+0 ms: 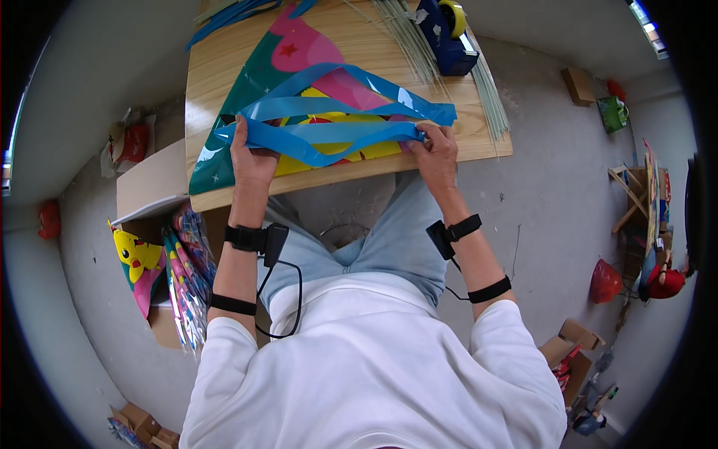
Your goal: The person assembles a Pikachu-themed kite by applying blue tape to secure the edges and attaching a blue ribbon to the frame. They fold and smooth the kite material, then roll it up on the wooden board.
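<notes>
In the head view, the left hand [254,159] grips the left end of the blue strips [321,133], its thumb on top; the right hand [435,153] pinches their right part between thumb and fingertips. The strips span between both sets of fingers, above the printed sheet [303,49] on the table [467,146]. Beyond the right fingers stands a tape dispenser [443,49], with thin sticks [490,93] beside it.

In the frame's upper middle, the left hand [253,161] and right hand [436,157] grip blue ribbon [318,133] over a printed sheet [299,46] on a wooden table [217,82], with a tape dispenser [440,37] and thin sticks [404,37] right of top centre and an open cardboard box [155,176] at middle left.
</notes>
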`<control>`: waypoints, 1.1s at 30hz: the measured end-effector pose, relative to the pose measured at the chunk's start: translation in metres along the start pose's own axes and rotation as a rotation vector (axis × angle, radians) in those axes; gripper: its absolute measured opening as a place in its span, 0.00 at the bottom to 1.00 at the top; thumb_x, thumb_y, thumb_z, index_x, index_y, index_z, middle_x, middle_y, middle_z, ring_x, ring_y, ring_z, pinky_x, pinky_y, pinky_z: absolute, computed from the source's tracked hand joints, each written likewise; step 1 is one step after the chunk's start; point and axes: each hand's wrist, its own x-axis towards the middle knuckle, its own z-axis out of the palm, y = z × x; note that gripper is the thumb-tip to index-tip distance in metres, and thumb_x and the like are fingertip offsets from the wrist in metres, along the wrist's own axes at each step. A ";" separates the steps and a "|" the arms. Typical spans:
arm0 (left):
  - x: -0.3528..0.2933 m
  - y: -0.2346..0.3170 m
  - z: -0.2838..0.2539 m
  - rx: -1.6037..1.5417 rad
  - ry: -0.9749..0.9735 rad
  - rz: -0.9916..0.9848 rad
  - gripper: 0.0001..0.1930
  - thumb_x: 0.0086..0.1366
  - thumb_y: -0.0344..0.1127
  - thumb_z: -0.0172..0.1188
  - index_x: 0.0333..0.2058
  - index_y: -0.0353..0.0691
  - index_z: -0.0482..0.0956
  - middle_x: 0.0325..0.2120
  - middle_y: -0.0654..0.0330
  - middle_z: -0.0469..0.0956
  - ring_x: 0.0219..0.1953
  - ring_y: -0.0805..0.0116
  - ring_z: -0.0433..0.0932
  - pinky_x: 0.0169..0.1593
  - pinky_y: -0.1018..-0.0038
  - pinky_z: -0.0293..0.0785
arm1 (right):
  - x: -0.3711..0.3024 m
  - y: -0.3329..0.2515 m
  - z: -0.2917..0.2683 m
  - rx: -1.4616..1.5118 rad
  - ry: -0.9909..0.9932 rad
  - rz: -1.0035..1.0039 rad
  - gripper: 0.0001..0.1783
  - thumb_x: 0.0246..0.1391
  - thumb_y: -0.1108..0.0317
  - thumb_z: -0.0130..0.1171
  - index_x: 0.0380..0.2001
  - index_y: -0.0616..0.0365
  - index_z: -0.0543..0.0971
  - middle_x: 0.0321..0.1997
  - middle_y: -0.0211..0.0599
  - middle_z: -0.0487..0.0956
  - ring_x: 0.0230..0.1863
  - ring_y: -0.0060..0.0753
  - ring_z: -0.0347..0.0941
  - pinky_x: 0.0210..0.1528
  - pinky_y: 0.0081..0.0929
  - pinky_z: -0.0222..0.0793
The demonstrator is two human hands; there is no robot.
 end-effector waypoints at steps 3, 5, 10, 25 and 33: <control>0.002 -0.005 0.001 -0.023 0.053 -0.001 0.24 0.72 0.47 0.64 0.60 0.39 0.74 0.57 0.48 0.78 0.61 0.44 0.76 0.69 0.44 0.68 | 0.002 -0.010 -0.005 0.051 -0.020 0.030 0.15 0.52 0.69 0.71 0.44 0.59 0.87 0.38 0.42 0.76 0.37 0.44 0.76 0.43 0.37 0.74; 0.006 -0.008 -0.003 -0.027 0.023 -0.025 0.23 0.73 0.47 0.63 0.59 0.39 0.74 0.55 0.48 0.79 0.60 0.45 0.77 0.67 0.46 0.71 | 0.006 -0.001 -0.004 0.059 -0.005 0.019 0.14 0.54 0.67 0.71 0.43 0.61 0.87 0.37 0.42 0.77 0.36 0.45 0.76 0.43 0.38 0.74; 0.004 -0.012 0.004 -0.031 0.041 -0.041 0.23 0.73 0.45 0.62 0.60 0.39 0.73 0.55 0.49 0.78 0.59 0.45 0.77 0.67 0.43 0.70 | 0.014 0.024 0.004 -0.082 0.065 -0.051 0.11 0.55 0.66 0.71 0.39 0.58 0.87 0.39 0.41 0.78 0.38 0.47 0.78 0.43 0.43 0.75; 0.022 0.134 -0.037 -0.260 0.084 0.180 0.19 0.68 0.31 0.66 0.56 0.39 0.79 0.58 0.51 0.79 0.62 0.51 0.74 0.73 0.36 0.58 | 0.018 0.015 0.014 -0.279 0.026 0.135 0.12 0.48 0.66 0.74 0.37 0.51 0.83 0.43 0.37 0.79 0.41 0.47 0.81 0.44 0.43 0.78; 0.006 0.284 -0.184 0.038 0.304 0.434 0.24 0.67 0.26 0.66 0.61 0.37 0.75 0.58 0.52 0.78 0.66 0.57 0.71 0.71 0.51 0.66 | 0.022 0.005 0.010 -0.289 -0.004 0.150 0.12 0.48 0.69 0.74 0.37 0.55 0.85 0.39 0.37 0.80 0.38 0.38 0.80 0.45 0.37 0.78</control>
